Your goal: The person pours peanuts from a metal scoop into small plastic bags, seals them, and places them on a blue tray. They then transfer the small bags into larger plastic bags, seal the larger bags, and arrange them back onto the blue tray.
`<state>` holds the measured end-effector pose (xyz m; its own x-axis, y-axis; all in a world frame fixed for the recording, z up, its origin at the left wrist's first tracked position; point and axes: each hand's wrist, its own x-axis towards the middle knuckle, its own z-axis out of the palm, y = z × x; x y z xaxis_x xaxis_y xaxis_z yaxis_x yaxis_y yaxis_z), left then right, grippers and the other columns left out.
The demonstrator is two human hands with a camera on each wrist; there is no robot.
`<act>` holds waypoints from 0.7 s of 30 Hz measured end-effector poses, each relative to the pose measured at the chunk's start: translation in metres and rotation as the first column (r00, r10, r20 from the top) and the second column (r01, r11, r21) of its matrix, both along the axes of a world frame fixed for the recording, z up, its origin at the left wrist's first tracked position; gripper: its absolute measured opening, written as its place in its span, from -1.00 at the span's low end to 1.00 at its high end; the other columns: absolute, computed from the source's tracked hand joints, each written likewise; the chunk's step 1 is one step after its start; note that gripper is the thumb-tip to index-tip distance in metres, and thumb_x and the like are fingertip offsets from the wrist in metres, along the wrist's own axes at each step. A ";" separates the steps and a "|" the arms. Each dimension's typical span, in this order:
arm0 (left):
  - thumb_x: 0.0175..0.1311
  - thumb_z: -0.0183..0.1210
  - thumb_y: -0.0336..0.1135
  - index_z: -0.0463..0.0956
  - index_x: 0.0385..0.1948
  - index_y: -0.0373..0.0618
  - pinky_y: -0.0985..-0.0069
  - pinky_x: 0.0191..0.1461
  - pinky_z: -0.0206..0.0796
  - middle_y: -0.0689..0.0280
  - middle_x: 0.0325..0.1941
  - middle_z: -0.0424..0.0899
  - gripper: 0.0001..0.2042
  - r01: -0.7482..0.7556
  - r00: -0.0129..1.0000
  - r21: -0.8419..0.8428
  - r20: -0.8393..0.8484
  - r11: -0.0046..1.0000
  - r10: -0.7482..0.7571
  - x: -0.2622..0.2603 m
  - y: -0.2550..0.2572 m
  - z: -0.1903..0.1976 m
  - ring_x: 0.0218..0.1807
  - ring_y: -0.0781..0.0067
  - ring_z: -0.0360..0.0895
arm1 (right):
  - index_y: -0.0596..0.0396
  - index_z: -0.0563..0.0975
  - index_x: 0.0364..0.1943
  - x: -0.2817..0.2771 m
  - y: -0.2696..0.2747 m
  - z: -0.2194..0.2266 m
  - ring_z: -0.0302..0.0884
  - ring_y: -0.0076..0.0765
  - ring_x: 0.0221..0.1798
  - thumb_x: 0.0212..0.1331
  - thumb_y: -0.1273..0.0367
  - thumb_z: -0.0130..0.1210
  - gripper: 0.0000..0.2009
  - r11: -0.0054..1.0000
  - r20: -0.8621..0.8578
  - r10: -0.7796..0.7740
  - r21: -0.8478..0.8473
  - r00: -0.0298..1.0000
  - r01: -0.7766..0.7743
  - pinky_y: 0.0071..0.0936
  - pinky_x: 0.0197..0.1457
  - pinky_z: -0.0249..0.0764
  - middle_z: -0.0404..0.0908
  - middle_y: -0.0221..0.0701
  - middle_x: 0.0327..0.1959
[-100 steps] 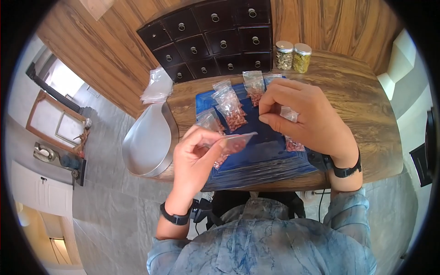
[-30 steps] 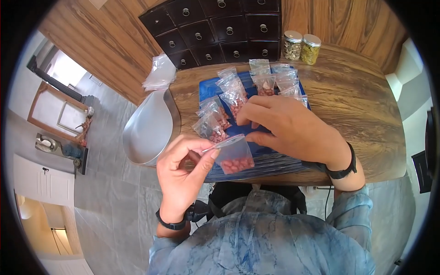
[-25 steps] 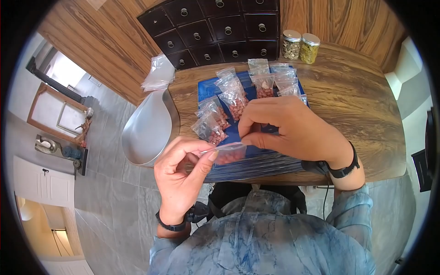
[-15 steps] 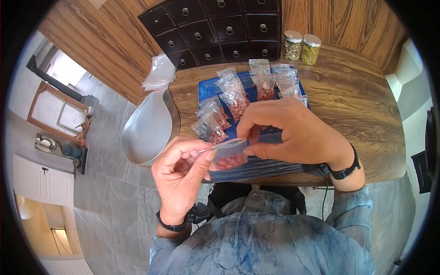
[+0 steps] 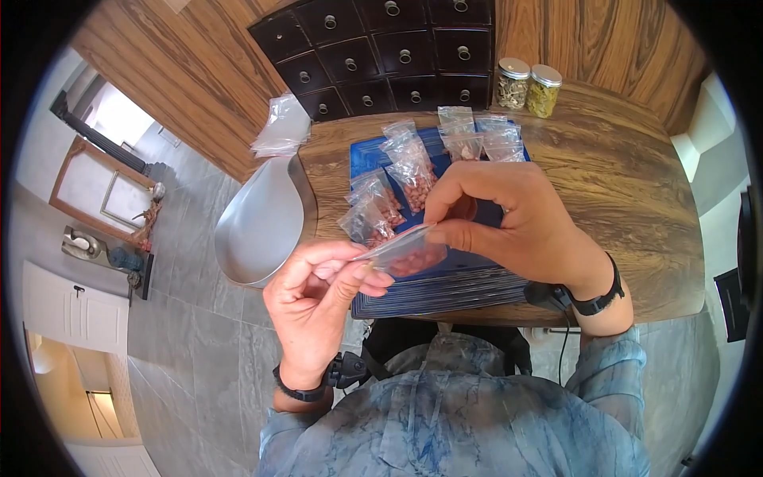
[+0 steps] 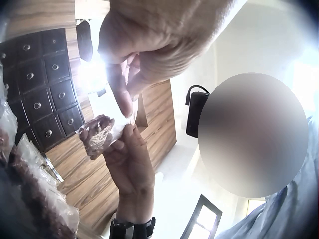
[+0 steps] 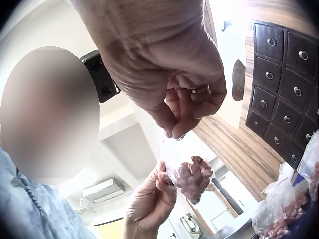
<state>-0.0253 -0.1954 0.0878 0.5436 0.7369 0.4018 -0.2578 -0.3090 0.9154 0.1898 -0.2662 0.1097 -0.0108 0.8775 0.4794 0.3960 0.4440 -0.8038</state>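
Between both hands a clear zip-lock bag (image 5: 409,256) is stretched by its top edge, above the blue tray (image 5: 461,292). Small reddish pieces that look like peanuts lie in its bottom; they show as a lump in the right wrist view. My left hand (image 5: 310,298) pinches one top corner between thumb and fingers. At the opposite corner, my right hand (image 5: 509,215) pinches the zip edge with thumb and forefinger. Several filled zip-lock bags (image 5: 416,184) lie on the tray behind the hands, partly hidden by the right hand.
A grey drop-shaped metal pan (image 5: 258,226) stands left of the tray. Behind it lies a stack of clear bags (image 5: 282,131). A dark drawer cabinet (image 5: 389,60) stands at the back, with two lidded jars (image 5: 514,83) to its right on the wooden table (image 5: 612,167).
The right hand has come from beside the bag to grip its free top corner. The bag, earlier hanging from the left hand alone, is now held by both hands and tilted up rightward.
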 end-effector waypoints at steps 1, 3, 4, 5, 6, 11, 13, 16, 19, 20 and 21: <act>0.21 0.11 -0.63 0.44 -0.20 -0.40 0.50 -0.29 0.56 0.08 -0.35 0.62 -0.86 -0.001 1.000 -0.001 0.006 1.000 0.001 0.000 0.000 0.000 -0.32 0.33 0.65 | 0.13 0.55 -0.40 0.000 0.000 0.000 0.46 -0.54 -0.45 0.01 0.48 0.27 -0.89 1.000 0.002 -0.003 0.014 1.000 0.003 -0.61 -0.35 0.37 0.56 -0.47 -0.47; 0.21 0.11 -0.63 0.44 -0.21 -0.39 0.50 -0.29 0.56 0.08 -0.35 0.62 -0.86 -0.002 1.000 -0.002 0.011 1.000 0.002 0.000 -0.001 0.000 -0.32 0.32 0.65 | 0.14 0.54 -0.38 0.001 0.001 0.000 0.49 -0.53 -0.45 0.04 0.47 0.25 -0.89 0.999 0.033 0.002 0.049 0.999 -0.003 -0.61 -0.37 0.39 0.57 -0.44 -0.48; 0.21 0.11 -0.63 0.44 -0.21 -0.39 0.50 -0.29 0.56 0.08 -0.35 0.62 -0.86 -0.003 1.000 -0.001 0.009 1.000 0.003 0.000 -0.001 0.001 -0.32 0.32 0.65 | 0.15 0.53 -0.37 0.002 0.001 0.001 0.52 -0.52 -0.44 0.07 0.47 0.22 -0.90 0.998 0.062 0.009 0.069 0.998 -0.013 -0.60 -0.38 0.41 0.57 -0.42 -0.49; 0.22 0.11 -0.63 0.44 -0.21 -0.39 0.49 -0.28 0.56 0.09 -0.35 0.62 -0.87 -0.004 1.000 0.001 0.008 1.000 0.004 0.001 -0.001 0.001 -0.31 0.32 0.65 | 0.16 0.52 -0.36 0.003 0.002 0.001 0.56 -0.51 -0.44 0.10 0.47 0.20 -0.91 0.996 0.091 0.014 0.090 0.996 -0.023 -0.60 -0.38 0.43 0.57 -0.39 -0.49; 0.22 0.11 -0.63 0.44 -0.21 -0.39 0.50 -0.28 0.56 0.09 -0.35 0.62 -0.87 0.000 1.000 0.003 0.009 1.000 0.000 0.001 -0.001 0.001 -0.31 0.32 0.65 | 0.16 0.51 -0.36 0.003 0.002 0.001 0.55 -0.49 -0.44 0.09 0.46 0.20 -0.90 0.996 0.094 0.014 0.091 0.995 -0.023 -0.58 -0.39 0.42 0.56 -0.39 -0.50; 0.23 0.11 -0.60 0.44 -0.22 -0.37 0.51 -0.29 0.56 0.11 -0.36 0.62 -0.88 0.019 1.000 0.006 0.012 1.000 -0.019 0.001 0.000 0.000 -0.31 0.36 0.64 | 0.14 0.48 -0.40 0.005 0.003 0.003 0.48 -0.36 -0.45 0.02 0.43 0.23 -0.85 0.969 0.202 0.056 0.226 0.978 -0.102 -0.50 -0.39 0.38 0.49 -0.38 -0.51; 0.23 0.12 -0.59 0.43 -0.23 -0.37 0.53 -0.31 0.55 0.13 -0.37 0.61 -0.88 0.019 1.000 -0.002 -0.012 1.000 -0.019 0.001 -0.001 0.002 -0.32 0.39 0.63 | 0.14 0.47 -0.41 0.005 0.000 0.007 0.46 -0.33 -0.45 0.00 0.44 0.23 -0.85 0.971 0.230 0.062 0.210 0.971 -0.112 -0.48 -0.38 0.37 0.47 -0.38 -0.51; 0.23 0.12 -0.58 0.42 -0.23 -0.36 0.56 -0.34 0.54 0.16 -0.37 0.59 -0.88 0.022 0.999 -0.002 -0.031 1.000 -0.022 0.001 -0.003 0.004 -0.32 0.42 0.61 | 0.13 0.47 -0.41 0.004 0.000 0.005 0.45 -0.31 -0.45 -0.01 0.47 0.21 -0.87 0.972 0.198 0.058 0.214 0.979 -0.101 -0.48 -0.38 0.36 0.46 -0.39 -0.51; 0.24 0.11 -0.58 0.42 -0.23 -0.35 0.58 -0.37 0.52 0.19 -0.37 0.58 -0.88 0.025 0.999 -0.003 -0.031 1.000 -0.025 0.001 -0.003 0.003 -0.32 0.44 0.61 | 0.13 0.47 -0.43 0.001 0.000 0.003 0.45 -0.31 -0.45 -0.01 0.49 0.20 -0.88 0.983 0.104 0.054 0.168 0.993 -0.071 -0.48 -0.38 0.37 0.46 -0.39 -0.52; 0.24 0.11 -0.58 0.42 -0.23 -0.35 0.58 -0.38 0.52 0.19 -0.36 0.57 -0.88 0.026 0.999 -0.005 -0.029 1.000 -0.026 0.001 -0.003 0.003 -0.32 0.45 0.61 | 0.13 0.47 -0.43 0.001 0.000 0.002 0.46 -0.31 -0.45 -0.01 0.49 0.21 -0.88 0.988 0.067 0.053 0.141 0.996 -0.062 -0.48 -0.38 0.37 0.47 -0.40 -0.52; 0.24 0.11 -0.58 0.42 -0.23 -0.34 0.59 -0.38 0.52 0.20 -0.35 0.57 -0.88 0.033 0.999 -0.004 -0.031 0.999 -0.033 0.001 -0.004 0.003 -0.32 0.45 0.60 | 0.13 0.47 -0.44 0.000 0.001 0.002 0.46 -0.30 -0.45 -0.02 0.50 0.21 -0.88 0.985 0.087 0.053 0.161 0.995 -0.066 -0.48 -0.38 0.37 0.47 -0.39 -0.52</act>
